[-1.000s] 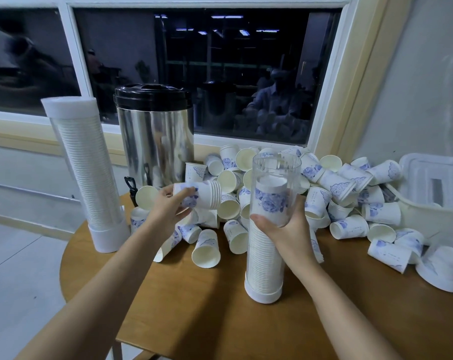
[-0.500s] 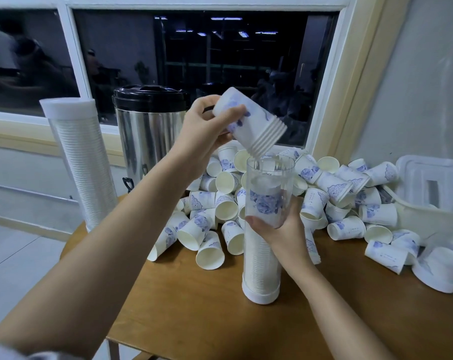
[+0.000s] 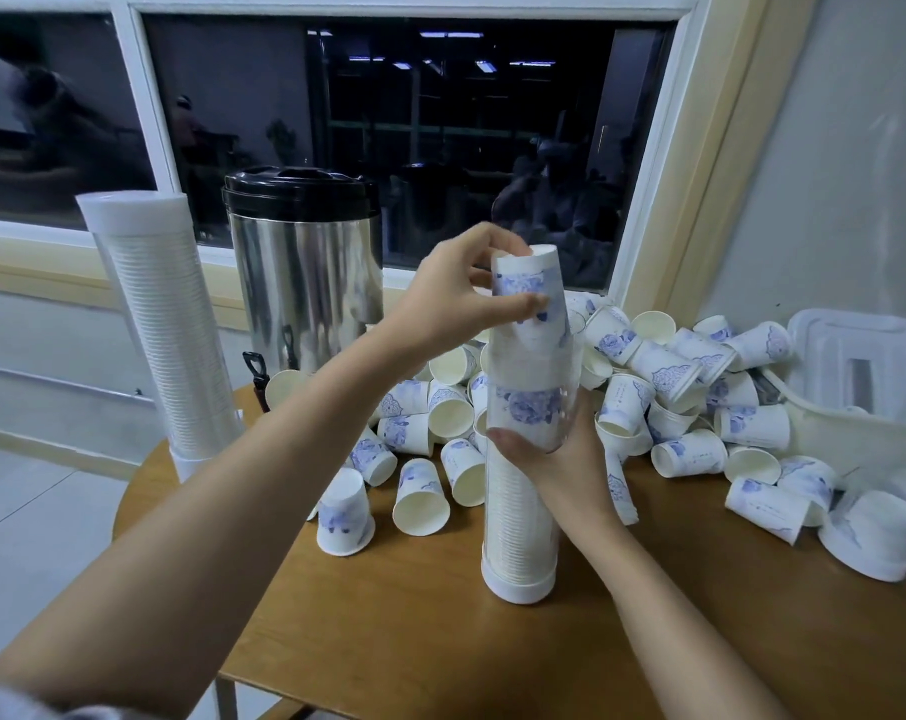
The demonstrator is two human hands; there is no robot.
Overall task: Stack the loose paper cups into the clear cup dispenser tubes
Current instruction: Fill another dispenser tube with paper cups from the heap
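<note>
I record: left hand (image 3: pixel 456 296) fingers clamp the cup stack (image 3: pixel 531 283) (bases up, axis vertical), rims inside the mouth of the upright tube (image 3: pixel 521 517); right hand (image 3: pixel 562 452) fingers wrap the tube on the table (image 3: pixel 414 641).

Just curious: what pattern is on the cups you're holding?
White cups with a blue floral-looking print; the head view shows it.

Left sleeve (image 3: pixel 9 705): pale grey fabric (only a blurred edge shows, at the corner)
Left hand (image 3: pixel 440 298): bare, forearm bare
Right hand (image 3: pixel 560 462): bare, forearm bare
</note>
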